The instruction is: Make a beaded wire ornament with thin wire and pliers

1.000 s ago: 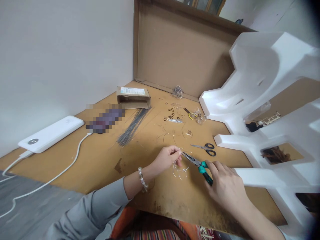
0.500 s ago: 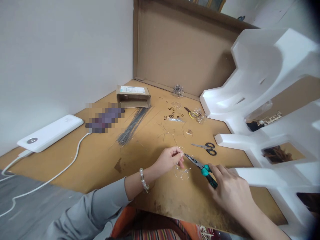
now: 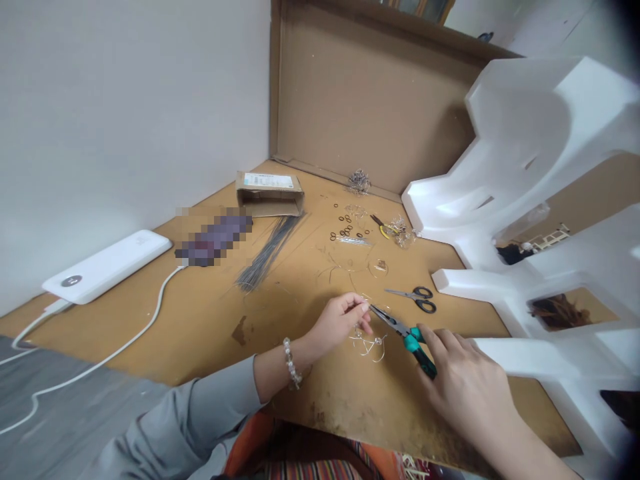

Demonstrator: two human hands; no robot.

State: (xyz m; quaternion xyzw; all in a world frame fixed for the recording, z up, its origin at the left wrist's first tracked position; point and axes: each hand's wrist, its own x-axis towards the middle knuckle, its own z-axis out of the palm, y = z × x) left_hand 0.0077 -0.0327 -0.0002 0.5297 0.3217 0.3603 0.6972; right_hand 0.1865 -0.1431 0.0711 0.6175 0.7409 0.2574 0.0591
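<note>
My left hand (image 3: 340, 323), a beaded bracelet at its wrist, is closed in a pinch on thin silvery wire. A curled piece of wirework (image 3: 373, 347), with what look like small clear beads, dangles under the fingers. My right hand (image 3: 465, 377) is wrapped round the green and black handles of long-nose pliers (image 3: 399, 328). Their tips meet the wire right at my left fingertips; whether the jaws grip it is too small to tell. Beyond the pliers lie black-handled scissors (image 3: 424, 300). Loose bent wires (image 3: 345, 267) are scattered ahead of my left hand.
A bundle of straight grey wires (image 3: 267, 257) lies before an open cardboard box (image 3: 270, 193). Farther back are dark rings (image 3: 346, 230), yellow-handled pliers (image 3: 384, 229) and wire tangles (image 3: 359, 181). White foam (image 3: 450, 193) borders the right; a white power bank (image 3: 107, 267) with cable sits left.
The wirework under my left hand has turned, and its loops show more clearly. Both hands and the pliers keep nearly the same pose; the whole view has shifted slightly.
</note>
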